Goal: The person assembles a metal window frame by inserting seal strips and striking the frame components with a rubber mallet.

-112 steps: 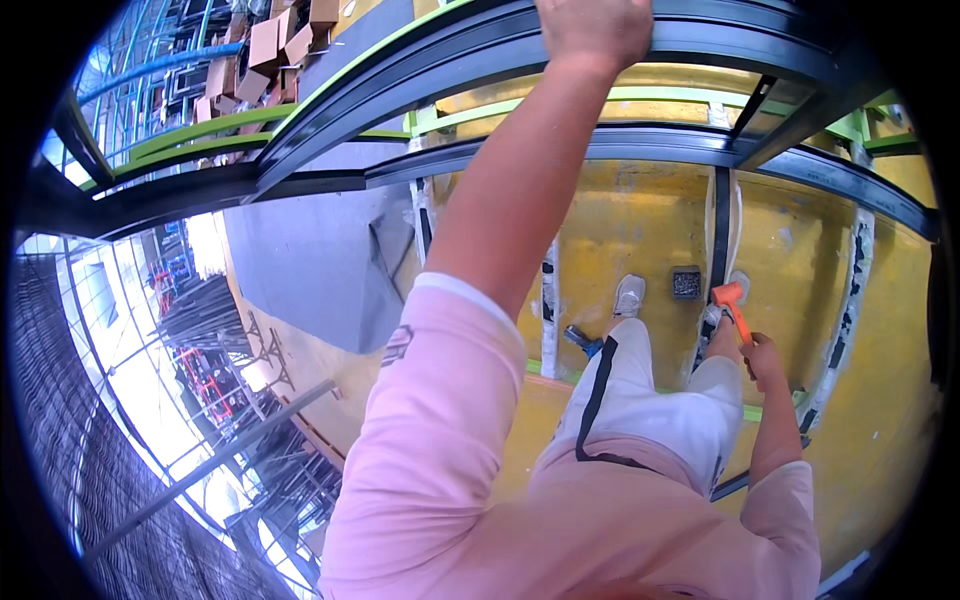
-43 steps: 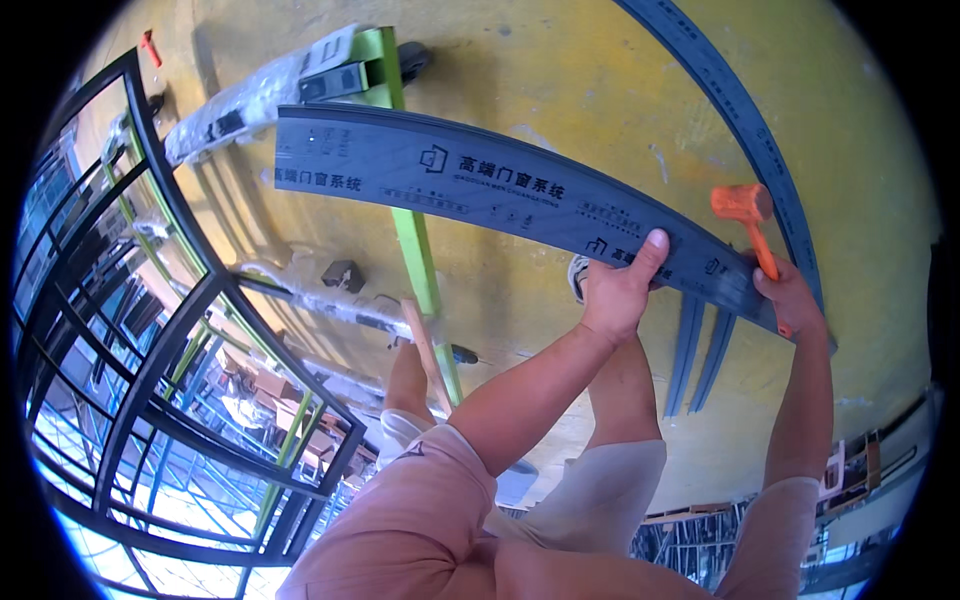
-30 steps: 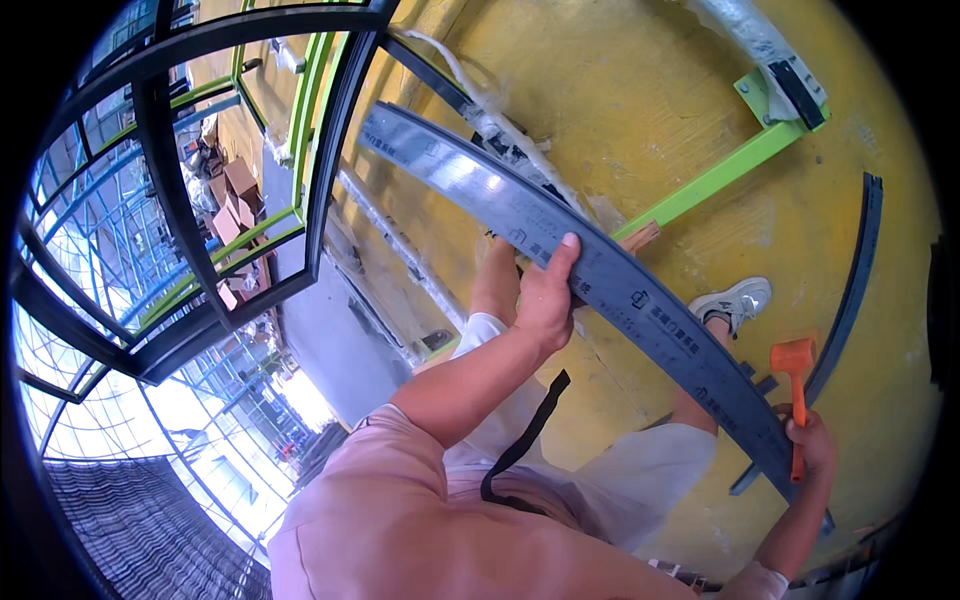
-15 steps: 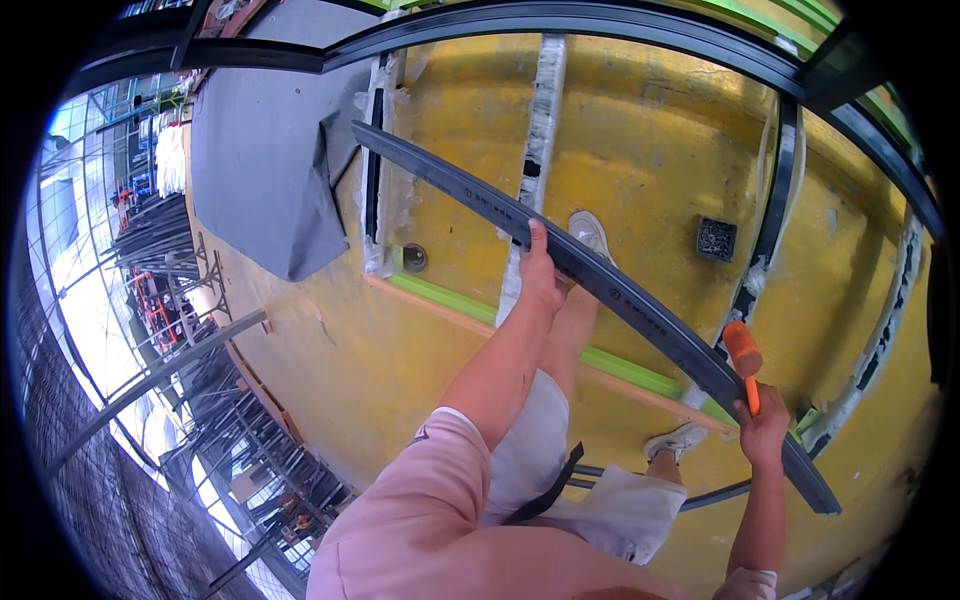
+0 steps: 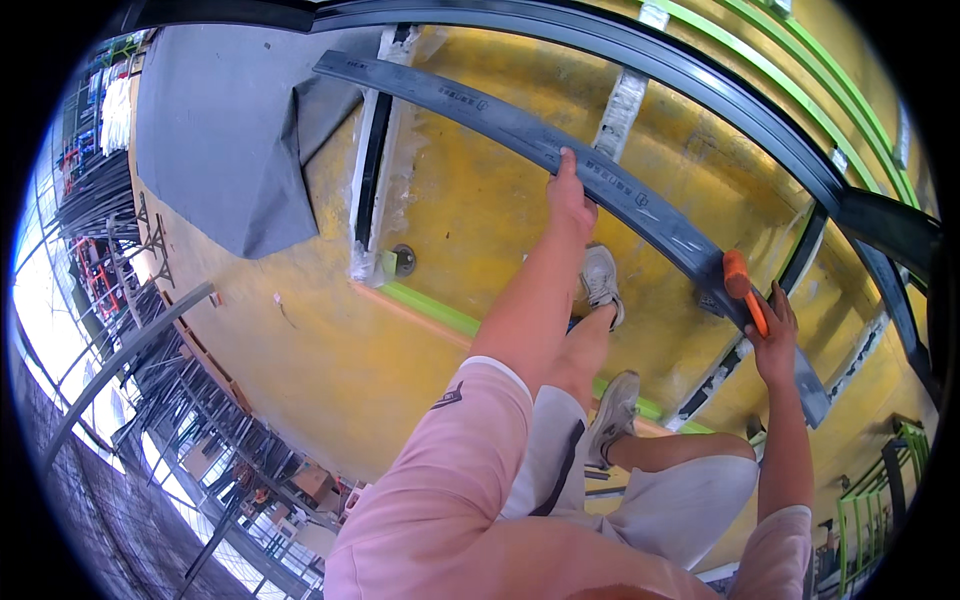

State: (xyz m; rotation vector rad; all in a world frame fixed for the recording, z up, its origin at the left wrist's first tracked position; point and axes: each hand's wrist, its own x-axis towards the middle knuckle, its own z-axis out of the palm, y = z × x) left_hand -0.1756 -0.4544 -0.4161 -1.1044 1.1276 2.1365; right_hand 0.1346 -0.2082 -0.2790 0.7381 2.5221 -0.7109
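Note:
A long dark grey metal bar (image 5: 490,125), with printed marks along its face, lies slantwise in front of me from far left to near right. Around its middle my left hand (image 5: 570,200) is closed, thumb on the upper face. Toward the right end, my right hand (image 5: 776,335) grips the bar and an orange mallet (image 5: 736,275) together. The mallet's head points away from me, and its handle lies against the bar. Parts of the right fingers are hidden behind the handle and bar.
Beyond the bar runs a long dark frame rail (image 5: 640,45), with light green rails (image 5: 800,100) behind it. White-coated crossbars (image 5: 622,110) lie on the yellow floor. A grey sheet (image 5: 225,130) is spread at left, and a green strip (image 5: 430,308) lies near my feet.
Both hands have carried the bar away from me, toward the long frame rail, and its printed broad face shows more. The mallet has moved along with my right hand. My feet have shifted.

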